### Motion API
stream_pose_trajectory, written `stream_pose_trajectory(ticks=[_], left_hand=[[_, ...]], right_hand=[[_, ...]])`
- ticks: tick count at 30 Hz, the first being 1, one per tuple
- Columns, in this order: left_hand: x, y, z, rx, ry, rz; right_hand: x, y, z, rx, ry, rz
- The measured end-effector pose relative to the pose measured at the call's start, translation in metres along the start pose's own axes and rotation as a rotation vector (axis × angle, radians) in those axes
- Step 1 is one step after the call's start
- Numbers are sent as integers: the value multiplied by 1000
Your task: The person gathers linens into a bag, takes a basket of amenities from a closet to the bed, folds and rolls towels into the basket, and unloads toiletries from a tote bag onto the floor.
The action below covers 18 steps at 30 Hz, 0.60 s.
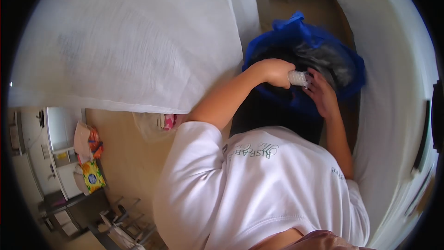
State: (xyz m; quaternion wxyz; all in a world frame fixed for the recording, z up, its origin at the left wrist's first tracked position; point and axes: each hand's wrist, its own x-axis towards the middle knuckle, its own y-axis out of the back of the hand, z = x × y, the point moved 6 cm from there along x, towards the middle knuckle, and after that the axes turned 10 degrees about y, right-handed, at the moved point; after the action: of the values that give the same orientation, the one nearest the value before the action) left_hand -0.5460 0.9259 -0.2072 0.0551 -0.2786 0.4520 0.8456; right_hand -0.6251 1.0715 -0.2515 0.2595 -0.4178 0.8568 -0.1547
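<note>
My left hand (277, 72) is closed round a short white ridged roll (297, 78), which looks like a stack in clear plastic wrap. My right hand (322, 93) has its bent fingers at the other end of the roll, where the clear wrap sticks out. Both hands are over the mouth of a blue bag (356, 65) with a silvery lining. The bag stands open, and dark shadow hides most of its inside.
White cloth (138, 41) hangs on the left, and another white covered surface (388, 88) runs along the right. A clear plastic bag (150, 127) with pink items lies on the floor. Further left are a yellow-green package (94, 176), an orange bag (95, 143) and a metal rack (134, 217).
</note>
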Motion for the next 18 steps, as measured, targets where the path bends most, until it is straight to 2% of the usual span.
stream_pose_trajectory(ticks=[4,5,8,12,13,16,18], left_hand=[[-23,-18,11,-336,-65,-33],[-32,-16,18,-311,-72,33],[-47,-38,25,-478,-15,21],[-71,-63,32,-306,-67,144],[-73,-72,31,-329,-101,207],[-84,-84,38,-395,-72,150],[-84,-90,42,-401,-100,232]], right_hand=[[-29,-28,-3,-60,14,-37],[-34,-24,-4,-73,54,-3],[-51,-15,3,-142,110,35],[-85,-15,7,-236,-15,-21],[-91,-16,9,-245,-69,-23],[-103,-14,16,-420,-110,-32],[-109,-15,17,-518,-90,-77]])
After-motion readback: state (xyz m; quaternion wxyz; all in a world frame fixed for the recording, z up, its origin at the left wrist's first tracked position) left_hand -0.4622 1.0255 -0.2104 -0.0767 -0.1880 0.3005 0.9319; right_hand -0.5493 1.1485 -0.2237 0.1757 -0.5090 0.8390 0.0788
